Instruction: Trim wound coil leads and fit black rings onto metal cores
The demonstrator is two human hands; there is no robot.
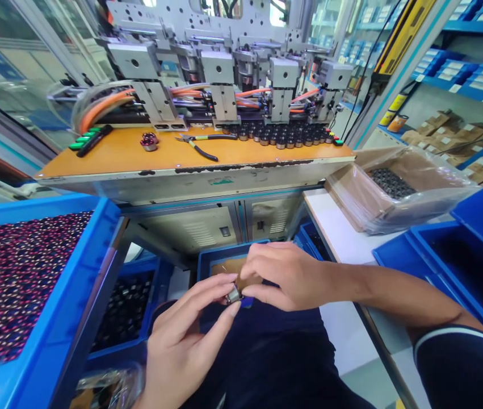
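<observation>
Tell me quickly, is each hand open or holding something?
Left hand: closed, holding a small metal part.
Right hand: curled close beside that part; whether it grips cannot be told.

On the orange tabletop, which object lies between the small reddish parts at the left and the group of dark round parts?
Yellow-and-black pliers lie there, between the reddish parts and the dark round parts, as the head view shows.

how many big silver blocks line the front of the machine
4, in a row above the orange benchtop: leftmost block, second block, third block and rightmost block; more may be hidden behind.
</observation>
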